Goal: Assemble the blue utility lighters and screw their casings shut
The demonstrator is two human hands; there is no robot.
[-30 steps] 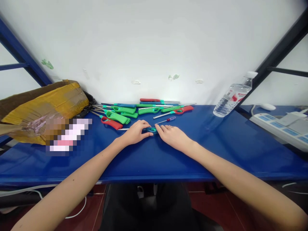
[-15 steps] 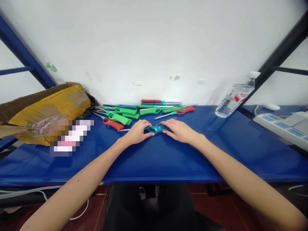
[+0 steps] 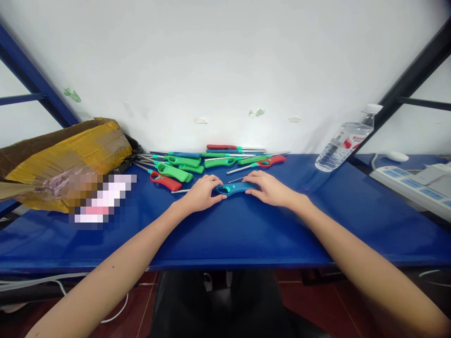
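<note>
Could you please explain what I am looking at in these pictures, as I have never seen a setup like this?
There is no robot here: these are a person's bare hands. Every picture comes from one camera worn on the head, looking forward and down.

The left hand and right hand hold a blue long-nosed lighter between them, the left at its nozzle end, the right at its handle.

On the blue table, more lighters in red, green and blue lie towards the wall. A taped cardboard box sits at the left, a water bottle at the right.
</note>
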